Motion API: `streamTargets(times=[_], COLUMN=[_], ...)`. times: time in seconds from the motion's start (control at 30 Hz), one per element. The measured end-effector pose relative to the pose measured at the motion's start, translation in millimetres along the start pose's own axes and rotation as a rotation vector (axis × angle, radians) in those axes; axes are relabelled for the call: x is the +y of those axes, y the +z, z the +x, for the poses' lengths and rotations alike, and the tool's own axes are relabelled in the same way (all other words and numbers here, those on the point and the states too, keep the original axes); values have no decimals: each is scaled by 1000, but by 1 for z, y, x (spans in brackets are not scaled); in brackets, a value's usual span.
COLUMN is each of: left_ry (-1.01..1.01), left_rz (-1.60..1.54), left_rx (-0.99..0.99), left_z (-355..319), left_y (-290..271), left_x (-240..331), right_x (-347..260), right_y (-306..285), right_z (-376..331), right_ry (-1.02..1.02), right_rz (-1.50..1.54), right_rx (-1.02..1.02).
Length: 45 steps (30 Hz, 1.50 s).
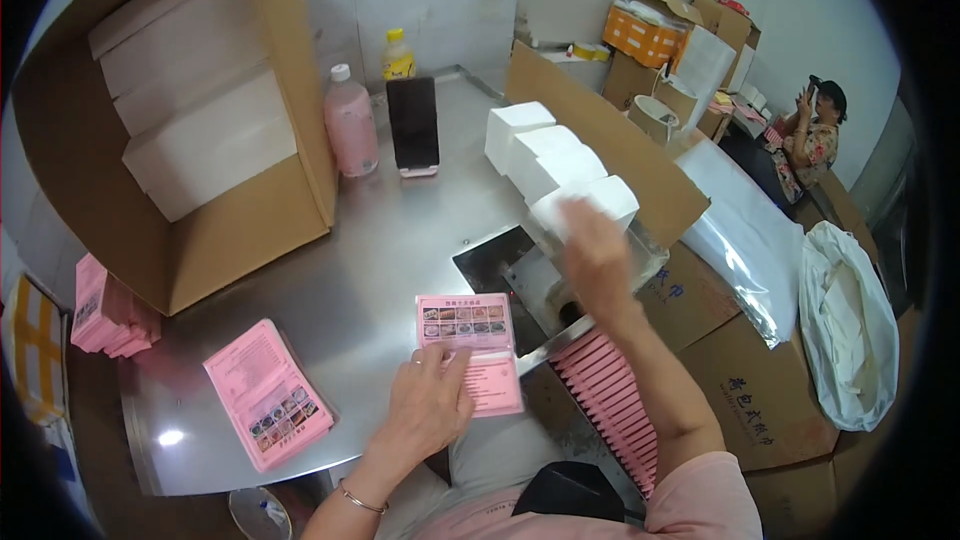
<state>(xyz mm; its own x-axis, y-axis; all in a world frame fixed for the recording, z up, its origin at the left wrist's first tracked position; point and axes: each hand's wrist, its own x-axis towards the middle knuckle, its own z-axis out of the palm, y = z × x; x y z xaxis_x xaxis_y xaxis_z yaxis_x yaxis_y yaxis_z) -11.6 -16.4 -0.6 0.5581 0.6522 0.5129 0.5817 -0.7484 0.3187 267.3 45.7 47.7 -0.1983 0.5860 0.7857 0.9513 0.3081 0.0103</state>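
Observation:
A pink printed packet (pixel 490 387) with small food pictures lies at the near edge of the metal table. My left hand (pixel 428 395) is on it, its fingers bent and pressing across its middle, where a white strip shows. My right hand (pixel 598 258) reaches forward to the nearest of several white folded tissue stacks (pixel 562 162). Motion smears its fingertips against the white paper, so their grip is unclear. Left of my left hand lies a pile of similar pink packets (pixel 268 395).
An open cardboard box (pixel 215 258) with white blocks stands at the left, near more pink packets (pixel 105 310). Behind are a pink bottle (pixel 350 125) and an upright phone (pixel 413 125). A cardboard panel (pixel 605 130) borders the tissues; pink packets (pixel 610 400) line up below. Another person (pixel 800 145) sits far right.

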Motion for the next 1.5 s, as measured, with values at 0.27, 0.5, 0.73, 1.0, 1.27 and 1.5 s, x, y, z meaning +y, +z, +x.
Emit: streamTargets(times=[0.27, 0.5, 0.73, 1.0, 1.27, 1.5], left_ry=[-188, -274, -340, -741, -726, -158], left_rz=[-43, -171, 123, 490, 277, -130], left_rx=[-63, -117, 164, 111, -11, -87], left_z=[3, -17, -35, -92, -97, -7], left_y=[-17, -49, -87, -109, -128, -28], left_x=[9, 8, -1, -68, -72, -4], right_x=[-105, -52, -27, 54, 62, 34], right_y=[34, 70, 8, 0, 8, 1], right_z=[-58, -46, -28, -2, -2, -5], right_ry=[-301, 116, 102, 120, 216, 149], right_rz=[331, 389, 265, -274, -146, -17], right_rx=[-428, -487, -297, -89, -62, -6])
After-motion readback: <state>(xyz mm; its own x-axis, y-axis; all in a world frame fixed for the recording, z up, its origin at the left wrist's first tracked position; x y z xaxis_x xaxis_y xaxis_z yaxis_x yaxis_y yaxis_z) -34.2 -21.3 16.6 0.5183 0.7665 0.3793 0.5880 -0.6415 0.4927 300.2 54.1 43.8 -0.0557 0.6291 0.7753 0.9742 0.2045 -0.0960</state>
